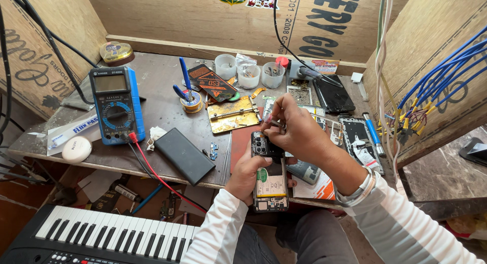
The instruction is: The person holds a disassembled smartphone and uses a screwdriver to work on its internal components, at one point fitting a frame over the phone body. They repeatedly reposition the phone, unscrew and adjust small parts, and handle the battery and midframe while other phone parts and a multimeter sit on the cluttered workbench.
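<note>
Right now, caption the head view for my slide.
Left hand holds an opened phone; right hand works a tool into it.

Opened phone [270, 178] over the bench's near edge, multimeter [116, 104] far left on the bench [162, 106], flat slab [183, 155] between them, three cups [249, 75] behind, keyboard [109, 236] below the bench, phone frame [359, 139] right

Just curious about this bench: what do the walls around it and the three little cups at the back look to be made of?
The walls look like raw plywood or board: matte brown with visible grain and stencilled print. The three cups seem to be translucent whitish plastic, since small parts show dimly through their sides; frosted glass cannot be ruled out.
</note>
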